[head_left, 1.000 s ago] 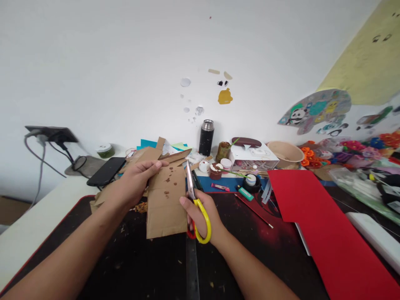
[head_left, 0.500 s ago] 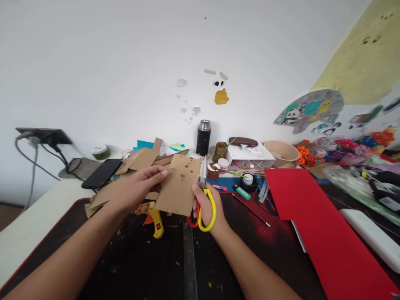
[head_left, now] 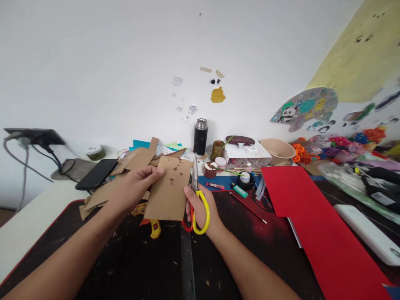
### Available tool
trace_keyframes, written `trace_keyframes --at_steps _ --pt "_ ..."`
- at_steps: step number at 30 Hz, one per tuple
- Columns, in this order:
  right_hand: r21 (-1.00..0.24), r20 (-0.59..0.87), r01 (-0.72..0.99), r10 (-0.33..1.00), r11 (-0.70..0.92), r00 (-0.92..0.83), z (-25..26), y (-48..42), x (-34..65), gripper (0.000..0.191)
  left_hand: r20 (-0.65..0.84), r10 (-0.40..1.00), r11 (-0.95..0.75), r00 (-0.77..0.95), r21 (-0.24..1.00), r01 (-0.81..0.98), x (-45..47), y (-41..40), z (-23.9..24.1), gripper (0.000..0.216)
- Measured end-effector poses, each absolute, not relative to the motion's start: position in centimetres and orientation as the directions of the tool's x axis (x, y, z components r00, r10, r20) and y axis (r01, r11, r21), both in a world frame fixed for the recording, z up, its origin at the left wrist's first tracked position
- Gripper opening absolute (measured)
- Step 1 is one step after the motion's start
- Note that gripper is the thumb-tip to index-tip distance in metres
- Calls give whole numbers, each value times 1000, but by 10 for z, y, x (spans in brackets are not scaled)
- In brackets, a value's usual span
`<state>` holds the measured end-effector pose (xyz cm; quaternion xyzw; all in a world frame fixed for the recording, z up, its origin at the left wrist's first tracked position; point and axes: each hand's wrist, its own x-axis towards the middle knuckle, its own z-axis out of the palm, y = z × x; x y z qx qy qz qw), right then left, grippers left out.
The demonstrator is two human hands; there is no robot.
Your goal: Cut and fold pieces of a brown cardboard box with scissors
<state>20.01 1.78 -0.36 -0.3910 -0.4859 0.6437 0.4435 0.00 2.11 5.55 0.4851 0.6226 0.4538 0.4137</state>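
Note:
Between the thumb and fingers of my left hand (head_left: 140, 183) is the upper left edge of a brown cardboard piece (head_left: 168, 191) with dark spots near its top. My right hand (head_left: 206, 208) grips a pair of scissors (head_left: 202, 218) with yellow and red handles, blades pointing up and away. The scissors are beside the cardboard's right edge, and the right fingers lie partly hidden behind it. Below the cardboard a yellow glue gun (head_left: 155, 229) lies on the dark mat, partly covered from view. A metal ruler (head_left: 187, 262) lies lengthwise under my hands.
Cardboard scraps (head_left: 137, 158) and a black phone (head_left: 96, 174) lie at the left. A black flask (head_left: 200, 137) and a white box (head_left: 246, 156) stand along the wall. Red card (head_left: 312, 212) covers the right side, near a red pencil (head_left: 248, 207) and a teal lighter (head_left: 239, 190).
The cardboard has shifted slightly left and now hides more of the glue gun. My right hand and the scissors have moved a little left too. The whole view has shifted slightly.

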Motion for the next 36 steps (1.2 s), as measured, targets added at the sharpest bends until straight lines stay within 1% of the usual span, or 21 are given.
trace_keyframes --at_steps 2,6,9,15,20,22,24,29,31,34,36 --pt "-972 -92 -184 952 -150 -292 -3 19 201 55 -137 978 165 -156 968 187 4 19 57 60" --pt "-969 -90 -201 963 -143 -254 -1 22 205 56 -267 961 267 -68 964 -8 6 17 60 58" --pt "-965 -87 -223 973 -135 -213 1 25 207 55 -303 953 302 -20 953 -25 4 17 62 54" --pt "-963 -82 -234 971 -136 -224 2 26 208 54 -275 961 274 -20 961 -21 0 19 55 52" --pt "-961 -77 -242 969 -135 -237 3 25 209 55 -147 988 149 -47 988 34 -4 21 42 49" --pt "-959 -86 -244 966 -147 -244 2 25 209 55 -123 991 126 -57 991 54 -3 21 40 49" --pt "-956 -96 -247 964 -158 -247 1 25 209 55 -133 988 137 -71 990 41 -1 21 41 50" --pt "-949 -79 -283 974 -138 -211 -2 28 208 53 -225 970 221 -89 974 -58 8 17 47 50" --pt "-946 -78 -295 979 -131 -186 -3 29 208 53 -226 974 224 -31 973 -61 10 15 50 49" --pt "-946 -68 -303 985 -113 -157 -1 31 209 51 -212 970 212 123 977 10 11 13 54 48" --pt "-949 -29 -306 986 -78 -163 2 30 211 50 -199 971 196 130 980 35 9 14 56 48"
